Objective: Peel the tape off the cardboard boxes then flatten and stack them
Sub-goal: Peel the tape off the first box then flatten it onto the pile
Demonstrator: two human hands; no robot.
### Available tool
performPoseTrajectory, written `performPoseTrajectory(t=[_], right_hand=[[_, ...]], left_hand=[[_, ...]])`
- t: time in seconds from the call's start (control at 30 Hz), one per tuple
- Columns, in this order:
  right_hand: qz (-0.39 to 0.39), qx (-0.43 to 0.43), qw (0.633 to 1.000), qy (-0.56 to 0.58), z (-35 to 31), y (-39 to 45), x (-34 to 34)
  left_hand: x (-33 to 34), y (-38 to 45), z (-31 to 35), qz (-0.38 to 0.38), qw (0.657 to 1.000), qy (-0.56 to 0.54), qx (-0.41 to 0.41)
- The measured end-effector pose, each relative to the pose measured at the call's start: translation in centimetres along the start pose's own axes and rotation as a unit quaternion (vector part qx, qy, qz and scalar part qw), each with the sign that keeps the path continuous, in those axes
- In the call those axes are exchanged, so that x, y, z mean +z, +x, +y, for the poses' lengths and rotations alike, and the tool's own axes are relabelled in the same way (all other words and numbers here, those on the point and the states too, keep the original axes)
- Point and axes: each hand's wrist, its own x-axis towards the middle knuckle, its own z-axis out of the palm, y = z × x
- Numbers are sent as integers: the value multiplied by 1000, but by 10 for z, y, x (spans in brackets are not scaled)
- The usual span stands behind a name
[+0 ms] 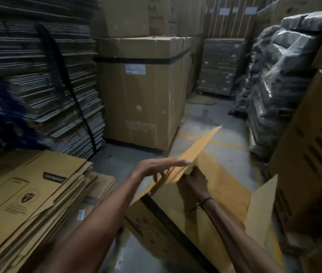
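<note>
An open cardboard box (225, 186) stands on the floor right in front of me, its flaps raised. A dark strap or tape band (168, 217) runs along its near left edge. My left hand (156, 167) lies flat with fingers stretched on the raised left flap (199, 148). My right hand (193, 181) is curled around the base of that same flap, inside the box corner. A stack of flattened boxes (28, 198) printed with "Crompton" lies at the lower left.
A tall strapped pile of flat cardboard (38, 75) rises at the left. A large sealed carton (142, 91) stands ahead. Plastic-wrapped bundles (278, 79) and more cartons (314, 154) line the right. A narrow concrete aisle (215, 119) with yellow lines runs between them.
</note>
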Motion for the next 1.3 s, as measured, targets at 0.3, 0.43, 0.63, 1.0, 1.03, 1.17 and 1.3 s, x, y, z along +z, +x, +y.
performPoseTrajectory(t=[0.3,0.43,0.63,1.0,1.03,1.17,1.3], right_hand=[[79,-50,995,-25,-6,-20,49],[88,-49,995,-1,-19,-33,67],[13,-76,997,-16,-18,-56,78],[-263,54,904,-334,65,-48,122],[-274,52,891,-358,72,-59,133],[-286,56,884,-365,108,-74,154],[-229,-2,912,-341,112,-60,141]], left_hand=[[-5,15,43,77,967,242,-16],[3,15,39,104,902,418,39],[-1,23,7,111,919,372,-66],[-25,-20,-80,97,862,492,-73],[-29,-26,-84,101,860,496,-66],[-45,-51,-109,92,854,510,-54],[-56,-77,-127,87,862,495,-61]])
